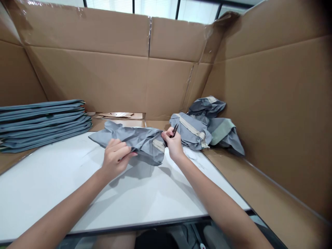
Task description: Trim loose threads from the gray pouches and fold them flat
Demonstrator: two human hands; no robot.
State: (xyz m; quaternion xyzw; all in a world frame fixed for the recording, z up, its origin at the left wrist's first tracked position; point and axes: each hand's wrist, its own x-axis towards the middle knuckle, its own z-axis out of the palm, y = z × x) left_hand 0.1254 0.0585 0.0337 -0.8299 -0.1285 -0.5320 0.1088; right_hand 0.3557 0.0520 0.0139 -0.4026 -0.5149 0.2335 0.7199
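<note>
A crumpled grey fabric piece (140, 138) with a beige zipper strip at its right end is held up just above the white tabletop (145, 204). My left hand (116, 156) is closed on its lower left edge, pinching the cloth between thumb and fingers. At the right end, my right hand (173, 143) is closed around small dark thread snips (175, 129), their pointed tips sticking up past the fingers. The thumb and forefinger of that hand touch the fabric's right edge. My palm hides the rest of the snips.
A stack of folded blue-grey fabric pieces (44, 124) lies at the left. Several crumpled grey pieces with zippers (190, 131) are heaped at the back right. Cardboard walls (90, 76) rise at the back and both sides. Loose cardboard scraps (119, 115) lie behind the table.
</note>
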